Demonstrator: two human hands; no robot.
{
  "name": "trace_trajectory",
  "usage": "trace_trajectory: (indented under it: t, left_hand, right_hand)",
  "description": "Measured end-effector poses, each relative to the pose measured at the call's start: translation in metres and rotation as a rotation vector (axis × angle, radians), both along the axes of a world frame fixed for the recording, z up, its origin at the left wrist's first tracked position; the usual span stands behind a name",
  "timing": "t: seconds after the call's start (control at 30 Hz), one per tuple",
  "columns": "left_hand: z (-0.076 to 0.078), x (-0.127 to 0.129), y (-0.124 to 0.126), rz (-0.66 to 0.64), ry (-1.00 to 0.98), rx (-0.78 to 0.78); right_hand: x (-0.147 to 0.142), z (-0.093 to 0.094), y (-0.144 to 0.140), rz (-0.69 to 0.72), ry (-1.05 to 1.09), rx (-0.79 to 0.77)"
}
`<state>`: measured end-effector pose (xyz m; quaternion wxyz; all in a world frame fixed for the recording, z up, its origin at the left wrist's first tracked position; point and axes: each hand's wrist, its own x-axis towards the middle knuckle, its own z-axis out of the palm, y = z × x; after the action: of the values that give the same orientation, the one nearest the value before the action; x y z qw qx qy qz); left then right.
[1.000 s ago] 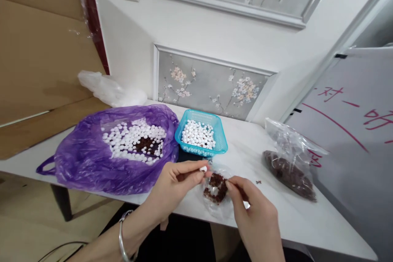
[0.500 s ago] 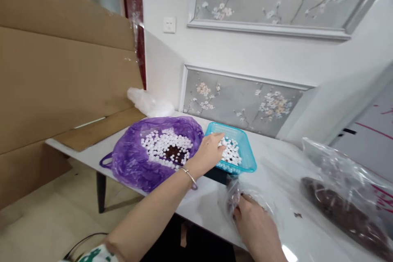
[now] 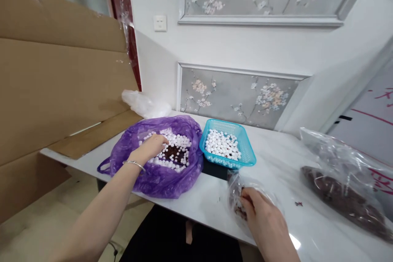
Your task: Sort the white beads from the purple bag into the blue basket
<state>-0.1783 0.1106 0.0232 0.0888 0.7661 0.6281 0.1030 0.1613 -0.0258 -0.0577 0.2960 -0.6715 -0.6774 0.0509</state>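
The left hand point(image 3: 151, 147) reaches into the purple bag point(image 3: 156, 172) on the desk point(image 3: 211, 196) — fingers curled among white beads point(image 3: 178, 143), grip unclear. The right hand point(image 3: 260, 217) pinches the small clear bag point(image 3: 238, 196) near the desk's front edge — just before the blue basket point(image 3: 227, 149).

Home room: floral wall panels point(image 3: 236, 94), wall socket point(image 3: 160, 23)

Purple bag point(image 3: 156, 180), turquoise basket point(image 3: 245, 155), white beads point(image 3: 222, 147).

Open purple bag point(image 3: 159, 172) holds white beads point(image 3: 178, 147).
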Motion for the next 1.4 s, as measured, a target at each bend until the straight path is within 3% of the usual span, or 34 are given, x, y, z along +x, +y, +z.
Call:
trace_trajectory:
  t: [0.13, 0.27, 0.43, 0.57, 0.67, 0.77, 0.83, 0.93, 1.07, 1.27, 1.4]
  left_hand:
    - [-0.015, 0.01, 0.002, 0.03, -0.002, -0.022]
    - [-0.015, 0.01, 0.0, 0.036, -0.102, -0.003]
    - [-0.006, 0.015, -0.011, 0.042, -0.395, 0.095]
    - [-0.003, 0.047, -0.046, -0.023, -0.738, 0.054]
    - [-0.005, 0.082, -0.082, -0.09, -1.054, -0.116]
    - [-0.007, 0.111, -0.111, -0.095, -1.674, -0.582]
    - [-0.009, 0.125, -0.122, -0.089, -1.853, -0.785]
    - [-0.011, 0.137, -0.129, -0.092, -1.89, -0.876]
    - [-0.014, 0.145, -0.13, -0.162, -1.844, -0.823]
    - [-0.014, 0.148, -0.13, -0.296, -1.674, -0.631]
    - [-0.013, 0.148, -0.132, -0.332, -1.693, -0.596]
  right_hand:
    - [-0.003, 0.007, -0.005, 0.005, 0.037, 0.032]
    - [-0.004, 0.018, -0.011, 0.025, 0.127, 0.149]
    - [-0.001, 0.022, -0.014, 0.008, 0.237, 0.17]
    - [0.001, 0.014, -0.013, -0.015, 0.418, 0.105]
    - [0.001, 0.013, -0.016, -0.048, 0.556, 0.08]
    - [-0.004, 0.022, -0.024, 0.003, 0.64, 0.078]
    - [-0.011, 0.034, -0.033, -0.003, 0.736, 0.1]
    - [-0.024, 0.052, -0.046, 0.008, 0.901, 0.134]
    - [-0.036, 0.066, -0.056, 0.118, 1.08, 0.163]
    - [-0.037, 0.064, -0.054, 0.347, 1.083, 0.185]
    - [-0.038, 0.061, -0.054, 0.32, 1.161, 0.182]
